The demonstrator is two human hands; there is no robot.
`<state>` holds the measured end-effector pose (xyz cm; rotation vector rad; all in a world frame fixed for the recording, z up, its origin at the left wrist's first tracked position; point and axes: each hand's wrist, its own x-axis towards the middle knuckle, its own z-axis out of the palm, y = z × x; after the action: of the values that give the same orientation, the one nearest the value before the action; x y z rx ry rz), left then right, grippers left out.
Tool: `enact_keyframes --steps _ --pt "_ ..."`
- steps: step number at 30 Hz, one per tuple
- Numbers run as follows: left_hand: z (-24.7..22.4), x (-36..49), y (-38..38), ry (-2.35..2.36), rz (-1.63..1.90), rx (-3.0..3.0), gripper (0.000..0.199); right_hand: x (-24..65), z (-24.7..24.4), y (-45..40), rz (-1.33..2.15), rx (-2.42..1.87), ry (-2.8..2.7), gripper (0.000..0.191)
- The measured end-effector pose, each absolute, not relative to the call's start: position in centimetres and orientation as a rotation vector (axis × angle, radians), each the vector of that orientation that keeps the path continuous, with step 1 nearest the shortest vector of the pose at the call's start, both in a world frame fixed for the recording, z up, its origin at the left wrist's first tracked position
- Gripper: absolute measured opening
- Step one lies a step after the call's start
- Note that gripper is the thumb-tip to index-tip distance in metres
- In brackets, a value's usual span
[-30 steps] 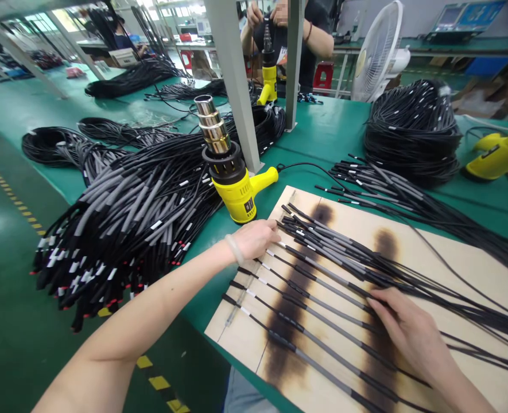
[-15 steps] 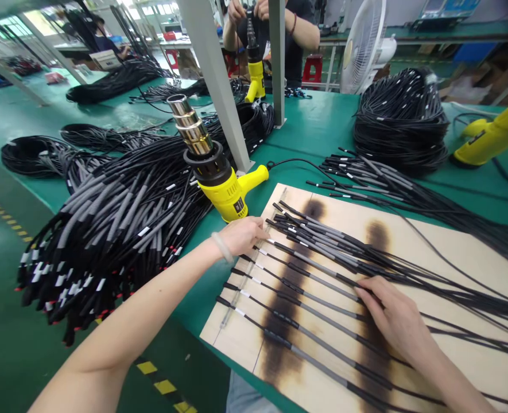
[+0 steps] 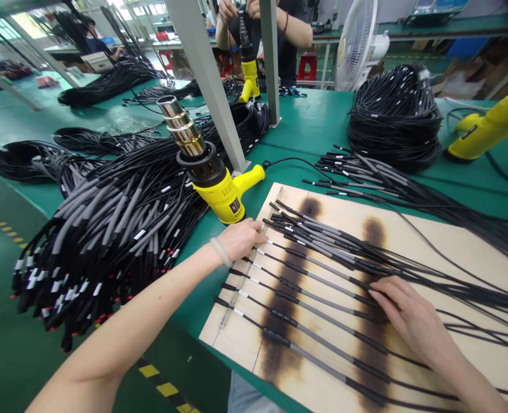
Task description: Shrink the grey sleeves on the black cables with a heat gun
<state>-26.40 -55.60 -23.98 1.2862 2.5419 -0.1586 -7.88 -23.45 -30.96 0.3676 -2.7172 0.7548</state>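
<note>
A scorched wooden board [image 3: 413, 246] is lying on a green workbench [image 3: 305, 120], and black cables [image 3: 322, 269] with grey sleeves are fanning across it. The left hand [image 3: 240, 240] is resting flat at the board's left edge, fingers pressed together beside the cable ends, gripping nothing. The right hand [image 3: 413, 321] is lying on the cables mid-board, fingers slightly spread; it seems not to be pinching any, though that is hard to make out. Left of the board, a yellow heat gun [image 3: 223, 198] is standing upright beside a big cable heap [image 3: 107, 229]. Beyond the board, a coiled bundle [image 3: 394, 120] is sitting near a second heat gun [image 3: 490, 129], which the frame's right edge cuts off. Farther beyond the board, a steel post [image 3: 206, 80] is partly blocking the view toward a co-worker [image 3: 279, 51], who is holding a third gun upright, cut off at the top of the frame.
</note>
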Motion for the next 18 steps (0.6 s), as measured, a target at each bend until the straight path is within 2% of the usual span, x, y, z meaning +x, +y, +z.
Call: enact_keyframes --steps 8,13,18 --pt "-23.5 -26.0 -55.3 2.596 -0.202 1.293 0.04 -7.4 -31.3 -22.9 0.763 0.332 -2.731 0.016" --pt "-23.3 -25.2 -53.3 2.784 -0.189 1.323 0.022 -7.8 -31.1 -23.2 0.753 0.324 -2.751 0.02" --pt "-25.1 -26.7 -50.4 2.768 -0.2 1.331 0.028 -10.4 -31.7 -23.6 0.715 0.33 -2.714 0.024"
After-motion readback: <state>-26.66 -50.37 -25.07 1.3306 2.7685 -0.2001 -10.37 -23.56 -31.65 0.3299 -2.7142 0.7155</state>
